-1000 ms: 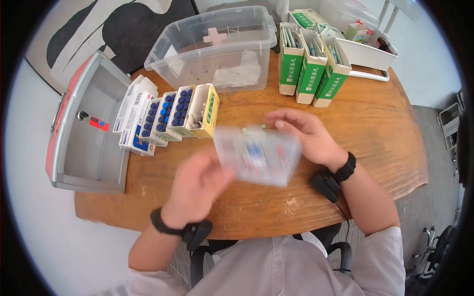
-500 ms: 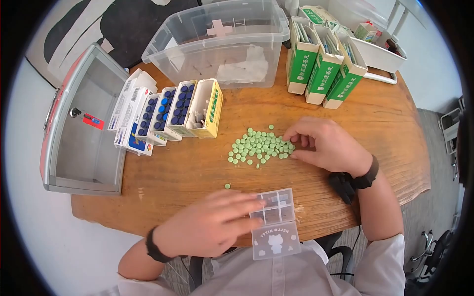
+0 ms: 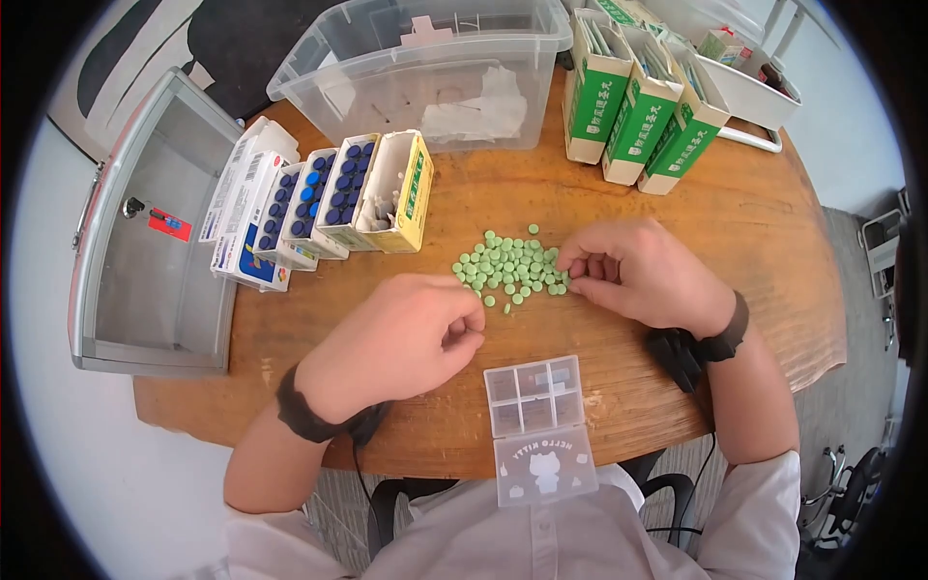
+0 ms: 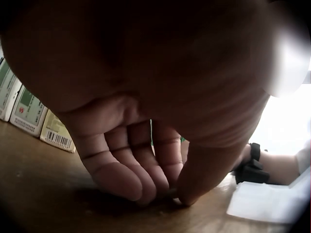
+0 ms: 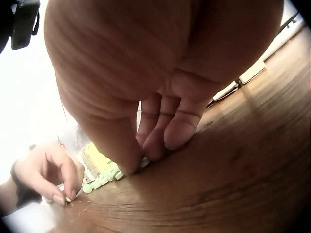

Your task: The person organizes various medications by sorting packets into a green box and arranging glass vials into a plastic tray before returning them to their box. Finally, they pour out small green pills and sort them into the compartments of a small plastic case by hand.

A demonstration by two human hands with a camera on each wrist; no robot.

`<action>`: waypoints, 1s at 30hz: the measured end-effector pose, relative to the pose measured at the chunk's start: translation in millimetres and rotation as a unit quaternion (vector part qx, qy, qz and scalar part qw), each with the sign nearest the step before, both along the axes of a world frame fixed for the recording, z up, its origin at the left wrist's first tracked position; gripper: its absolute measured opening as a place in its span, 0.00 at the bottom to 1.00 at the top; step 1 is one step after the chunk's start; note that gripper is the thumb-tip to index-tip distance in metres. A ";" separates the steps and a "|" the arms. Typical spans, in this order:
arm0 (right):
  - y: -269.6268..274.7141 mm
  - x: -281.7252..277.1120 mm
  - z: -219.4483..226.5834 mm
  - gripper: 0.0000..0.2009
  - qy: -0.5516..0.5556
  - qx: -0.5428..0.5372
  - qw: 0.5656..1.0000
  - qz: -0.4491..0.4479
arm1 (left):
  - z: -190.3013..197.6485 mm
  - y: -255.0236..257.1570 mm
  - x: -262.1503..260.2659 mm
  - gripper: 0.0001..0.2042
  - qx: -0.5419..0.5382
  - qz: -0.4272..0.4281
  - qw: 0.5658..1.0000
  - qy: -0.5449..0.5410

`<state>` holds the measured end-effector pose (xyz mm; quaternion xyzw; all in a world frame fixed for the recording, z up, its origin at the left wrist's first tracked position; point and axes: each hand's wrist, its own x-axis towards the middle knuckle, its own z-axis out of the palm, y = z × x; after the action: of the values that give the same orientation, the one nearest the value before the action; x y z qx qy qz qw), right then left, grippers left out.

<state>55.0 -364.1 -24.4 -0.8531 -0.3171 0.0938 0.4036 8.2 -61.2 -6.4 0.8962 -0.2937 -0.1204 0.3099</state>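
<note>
A loose pile of small light-green tablets [image 3: 507, 261] lies mid-table. My left hand [image 3: 396, 333] is low over the wood at the pile's near left, its thumb and fingertips pinching a green tablet [image 5: 68, 199]. At the pile's right side is my right hand [image 3: 643, 271], fingers curled down to the wood; a pale green tablet [image 5: 145, 162] shows between its thumb and fingertips. Between the forearms sits a clear pill box [image 3: 534, 398] with several compartments. Its lid [image 3: 546, 466], printed with a white cat figure, lies folded open toward my body, past the table edge.
Boxes of blue-capped vials [image 3: 311, 198] and a yellow carton [image 3: 414, 193] stand at the left, beside a grey-framed case [image 3: 155, 222]. A clear plastic bin [image 3: 416, 92] is at the back. Green-and-white cartons [image 3: 638, 116] stand at the back right, near a white tray [image 3: 749, 87].
The pill box, first blurred and held up by my left hand, was set down opened. My left hand then left it and moved up to the stray tablet. My right hand came to the pile's edge.
</note>
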 end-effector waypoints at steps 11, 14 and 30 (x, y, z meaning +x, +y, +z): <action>-6.8 0.9 4.3 0.11 0.044 0.002 0.999 0.012 | 4.6 -3.6 -20.2 0.04 -0.122 -0.085 0.989 0.005; -5.9 -1.2 9.2 0.11 0.055 -0.011 0.998 0.008 | -6.2 -6.7 -22.5 0.04 -0.073 -0.155 0.984 -0.059; 4.2 -16.8 16.9 0.09 0.101 0.024 0.993 0.053 | -3.3 -11.4 -5.0 0.05 -0.082 -0.002 0.991 -0.101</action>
<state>38.1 -359.9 -7.5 -0.8112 -0.3221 0.1928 0.4483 3.2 -72.6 -9.7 0.8744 -0.3346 -0.0057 0.3512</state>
